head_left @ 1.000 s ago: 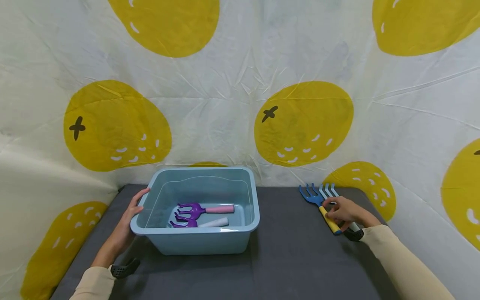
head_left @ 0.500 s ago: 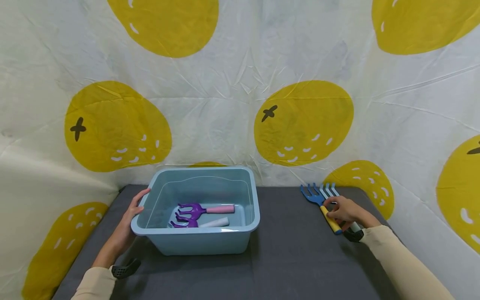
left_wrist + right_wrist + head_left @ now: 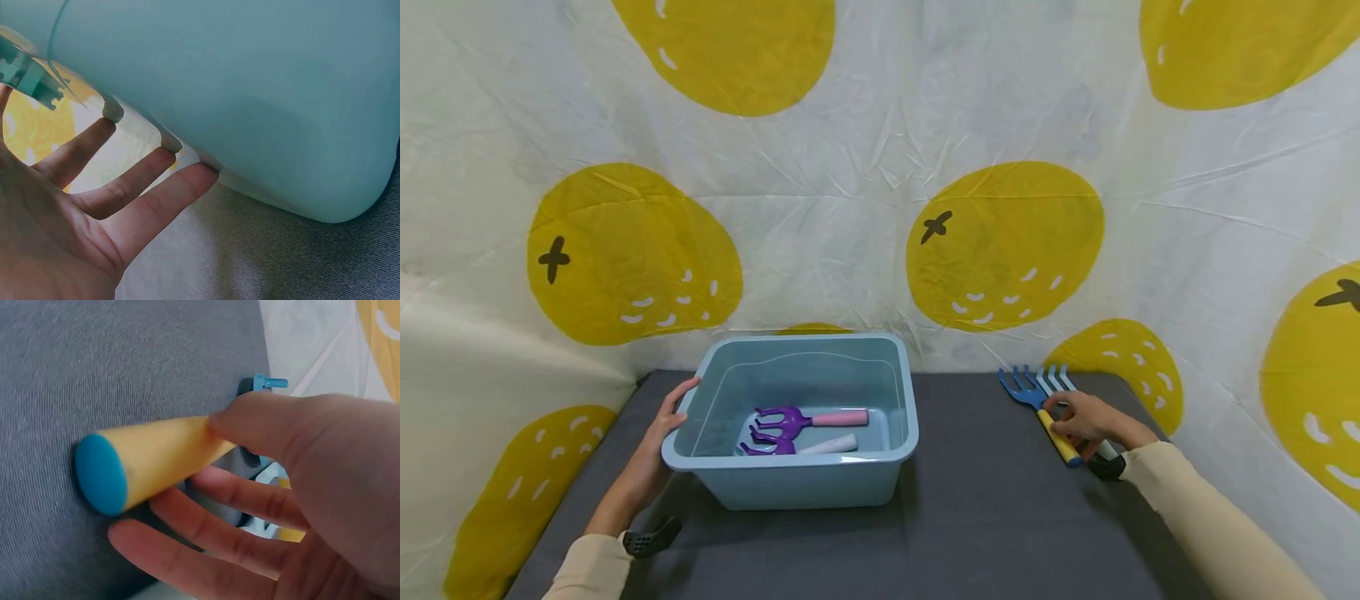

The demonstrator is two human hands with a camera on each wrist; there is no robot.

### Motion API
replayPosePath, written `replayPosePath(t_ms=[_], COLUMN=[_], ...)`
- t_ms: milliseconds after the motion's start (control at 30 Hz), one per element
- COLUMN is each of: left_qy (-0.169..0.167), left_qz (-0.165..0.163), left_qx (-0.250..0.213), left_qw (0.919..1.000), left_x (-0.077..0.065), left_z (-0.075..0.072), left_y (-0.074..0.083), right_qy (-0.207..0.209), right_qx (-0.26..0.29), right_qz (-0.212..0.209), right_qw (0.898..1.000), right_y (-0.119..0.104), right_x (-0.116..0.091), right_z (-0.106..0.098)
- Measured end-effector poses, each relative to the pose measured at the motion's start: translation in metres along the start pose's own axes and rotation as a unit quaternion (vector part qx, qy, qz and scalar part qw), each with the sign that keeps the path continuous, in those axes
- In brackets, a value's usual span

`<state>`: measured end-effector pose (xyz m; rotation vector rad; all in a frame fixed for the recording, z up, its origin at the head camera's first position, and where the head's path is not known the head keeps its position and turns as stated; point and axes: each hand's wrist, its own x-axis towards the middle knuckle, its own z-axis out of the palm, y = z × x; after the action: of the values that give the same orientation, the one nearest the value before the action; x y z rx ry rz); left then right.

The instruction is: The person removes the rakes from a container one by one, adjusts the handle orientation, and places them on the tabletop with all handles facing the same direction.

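In the head view, my left hand (image 3: 651, 446) rests at the left rim of a pale blue plastic tub (image 3: 797, 483). The left wrist view shows straight, spread fingers (image 3: 159, 209) touching the tub's outer wall. My right hand (image 3: 1093, 425) pinches the yellow handle (image 3: 169, 450) of a blue garden hand rake (image 3: 1022, 392), thumb on one side and fingers on the other. The rake lies on the dark cloth, tines toward the back. Beside it is a light blue hand rake (image 3: 1054, 379), its handle partly hidden under my right hand.
Inside the tub lie two purple hand rakes, one with a pink handle (image 3: 841, 417), the other with a white handle (image 3: 829, 445). Dark grey cloth (image 3: 985, 517) covers the table. A white curtain (image 3: 842, 250) with yellow fruit prints hangs behind and at the sides.
Almost nothing differs; the whole view shifts very slightly. Both hands, the tub and the rakes keep their places.
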<state>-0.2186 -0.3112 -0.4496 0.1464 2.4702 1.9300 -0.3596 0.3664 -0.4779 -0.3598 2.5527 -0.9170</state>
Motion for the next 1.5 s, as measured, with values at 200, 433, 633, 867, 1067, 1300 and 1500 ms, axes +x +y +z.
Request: replayPosePath(t_ms=[200,433,633,867,1067,1300,1500], left_qy=[0.006,0.009,0.004,0.008,0.006,0.007,0.005], left_qz=[0.008,-0.002,-0.001,-0.003,-0.009,-0.006,-0.005], left_qx=[-0.003,-0.005,-0.004,-0.002,-0.003,-0.005,-0.003], left_qw=[1.0000,0.9999,1.0000,1.0000,0.9999,0.9999,1.0000], left_x=[0.000,0.001,0.003,0.002,0.000,-0.001,-0.002], left_z=[0.000,0.001,-0.001,-0.002,-0.003,-0.004,-0.004], left_y=[-0.001,-0.003,-0.004,-0.003,-0.001,-0.001,-0.002], right_qy=[-0.028,-0.056,-0.058,-0.084,-0.077,-0.075,-0.086], right_qx=[-0.063,-0.138,-0.223,-0.267,-0.286,-0.279,-0.261], right_qz=[-0.032,-0.107,-0.152,-0.181,-0.210,-0.231,-0.257], right_qw=[0.997,0.983,0.961,0.943,0.932,0.929,0.927], right_y=[-0.028,-0.096,-0.151,-0.205,-0.245,-0.277,-0.308], right_x=[0.003,0.008,0.014,0.021,0.021,0.030,0.036], right_z=[-0.017,-0.044,-0.060,-0.067,-0.065,-0.054,-0.042])
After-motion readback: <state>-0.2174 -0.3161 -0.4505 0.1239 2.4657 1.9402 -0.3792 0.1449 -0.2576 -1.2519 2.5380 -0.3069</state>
